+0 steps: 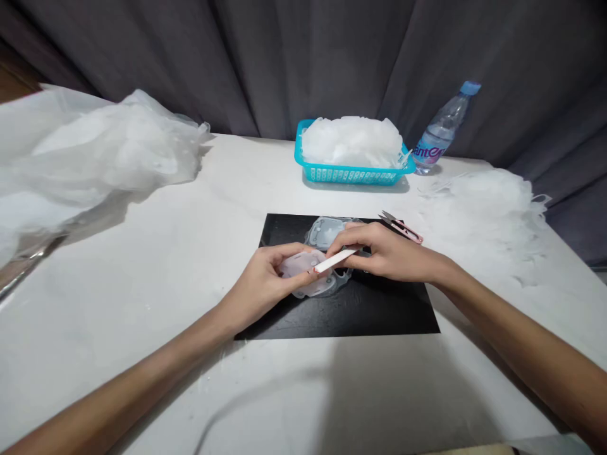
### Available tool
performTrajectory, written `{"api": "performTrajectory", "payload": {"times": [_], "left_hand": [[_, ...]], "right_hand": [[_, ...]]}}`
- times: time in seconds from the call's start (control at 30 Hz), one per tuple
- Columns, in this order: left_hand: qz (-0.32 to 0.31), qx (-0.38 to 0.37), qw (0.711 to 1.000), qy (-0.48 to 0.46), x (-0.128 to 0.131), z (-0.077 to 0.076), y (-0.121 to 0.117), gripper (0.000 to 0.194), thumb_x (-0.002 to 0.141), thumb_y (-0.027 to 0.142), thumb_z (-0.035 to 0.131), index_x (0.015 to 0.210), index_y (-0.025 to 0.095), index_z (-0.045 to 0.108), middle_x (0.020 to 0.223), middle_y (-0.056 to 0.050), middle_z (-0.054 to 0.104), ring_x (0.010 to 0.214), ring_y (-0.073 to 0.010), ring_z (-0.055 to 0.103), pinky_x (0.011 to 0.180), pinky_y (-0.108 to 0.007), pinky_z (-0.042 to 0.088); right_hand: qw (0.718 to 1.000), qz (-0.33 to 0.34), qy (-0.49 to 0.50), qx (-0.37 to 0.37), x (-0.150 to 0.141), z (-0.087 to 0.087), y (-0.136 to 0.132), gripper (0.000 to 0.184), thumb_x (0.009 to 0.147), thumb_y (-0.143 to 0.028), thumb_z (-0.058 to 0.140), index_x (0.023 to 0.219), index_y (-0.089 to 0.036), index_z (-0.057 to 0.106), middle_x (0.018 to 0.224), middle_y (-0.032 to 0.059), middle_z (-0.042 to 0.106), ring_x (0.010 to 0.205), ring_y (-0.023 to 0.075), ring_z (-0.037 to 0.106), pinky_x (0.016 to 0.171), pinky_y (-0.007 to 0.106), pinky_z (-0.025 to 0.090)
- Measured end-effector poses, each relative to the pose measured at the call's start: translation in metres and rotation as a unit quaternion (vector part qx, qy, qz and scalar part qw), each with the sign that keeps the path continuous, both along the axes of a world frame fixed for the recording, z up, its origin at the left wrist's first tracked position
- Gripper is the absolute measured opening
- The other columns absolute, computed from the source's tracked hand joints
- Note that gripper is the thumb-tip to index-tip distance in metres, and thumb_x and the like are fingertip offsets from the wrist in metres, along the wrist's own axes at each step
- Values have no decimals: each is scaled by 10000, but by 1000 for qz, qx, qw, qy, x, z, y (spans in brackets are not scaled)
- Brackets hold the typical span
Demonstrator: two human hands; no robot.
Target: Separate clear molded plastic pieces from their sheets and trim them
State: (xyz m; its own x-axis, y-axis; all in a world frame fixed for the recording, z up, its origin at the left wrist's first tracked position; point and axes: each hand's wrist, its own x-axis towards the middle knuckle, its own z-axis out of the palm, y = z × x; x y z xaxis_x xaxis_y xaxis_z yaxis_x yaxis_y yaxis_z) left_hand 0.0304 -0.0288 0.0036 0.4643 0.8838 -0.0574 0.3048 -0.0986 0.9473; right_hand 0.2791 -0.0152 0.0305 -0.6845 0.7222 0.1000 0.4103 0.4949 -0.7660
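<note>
My left hand (272, 272) is closed on the near part of a translucent, milky plastic piece (303, 265) with small round marks, thumb on top. A second clear moulded section (327, 232) lies behind it on a black mat (341, 316). A flat white strip (337, 258) slants over the piece, its lower end by my left thumb tip. My right hand (372, 249) has its fingers closed at the strip's upper end and close to the plastic. Those fingers partly hide the clear section. Pink-handled thread snips (403, 227) lie at the mat's far right edge, blades apart.
At the back stands a turquoise basket (353, 174) heaped with translucent pieces. Beside it is a water bottle (439, 136) with a blue cap. A pile of translucent pieces (484, 221) lies right; a large clear plastic bag (109, 148) lies left. Grey curtains (303, 57) hang behind the white table (165, 272).
</note>
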Motion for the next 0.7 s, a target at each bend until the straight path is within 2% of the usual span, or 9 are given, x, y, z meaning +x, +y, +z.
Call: {"api": "performTrajectory", "payload": {"times": [0.07, 0.2, 0.27, 0.37, 0.43, 0.5, 0.6, 0.7], "left_hand": [[6, -2, 1000, 7, 0, 1, 1, 248, 867, 419, 816, 898, 174, 794, 799, -8, 752, 703, -146, 657, 609, -212, 473], [-9, -6, 1000, -17, 1, 1, -3, 270, 885, 370, 791, 734, 167, 697, 669, 11, 709, 596, -133, 641, 526, -200, 446], [0, 58, 998, -15, 2, 1, -9, 238, 920, 329, 757, 749, 175, 694, 700, 7, 739, 619, -139, 670, 555, -207, 479], [22, 214, 976, 5, 2, 1, -16, 104, 951, 224, 722, 859, 188, 754, 840, -7, 800, 736, -148, 726, 696, -226, 549], [47, 265, 963, 5, 0, -1, -16, 75, 950, 196, 736, 877, 193, 756, 882, -10, 808, 762, -143, 731, 735, -227, 561], [64, 245, 967, -7, -2, -3, -12, 106, 942, 223, 767, 846, 193, 734, 875, -10, 803, 750, -138, 724, 701, -218, 558], [65, 157, 985, -41, -4, -7, -6, 165, 943, 303, 790, 856, 193, 702, 844, -10, 794, 713, -136, 716, 624, -208, 545], [68, 80, 991, -88, -3, -10, -5, 264, 962, 363, 771, 842, 195, 605, 843, -24, 798, 697, -156, 735, 601, -231, 573]], "right_hand": [[1000, -4, -9, 20, -1, 1, -2, 154, 981, -118, 610, 1032, -179, 742, 966, 44, 743, 896, 191, 644, 833, 305, 452], [998, -6, -44, 55, -3, 0, -5, 162, 981, -103, 574, 1047, -186, 696, 988, 54, 694, 934, 206, 614, 823, 310, 432], [994, -17, -76, 75, -3, -1, -5, 181, 961, -72, 552, 1032, -187, 672, 985, 55, 674, 956, 219, 601, 825, 317, 419], [987, -57, -128, 84, 0, -3, -1, 231, 901, -13, 530, 996, -190, 644, 967, 53, 665, 986, 237, 587, 824, 326, 402], [983, -73, -149, 79, 3, -5, 2, 231, 897, -16, 521, 991, -191, 639, 953, 55, 662, 996, 245, 579, 829, 331, 398], [984, -69, -148, 75, 8, -6, 6, 197, 925, -53, 522, 995, -191, 643, 953, 58, 667, 999, 247, 573, 845, 337, 399], [989, -59, -116, 63, 15, -8, 10, 169, 944, -91, 531, 1005, -196, 650, 986, 52, 684, 985, 232, 570, 863, 333, 407], [989, -68, -118, 63, 22, -11, 15, 147, 965, -123, 525, 1010, -195, 645, 976, 54, 669, 981, 232, 565, 842, 328, 411]]}}
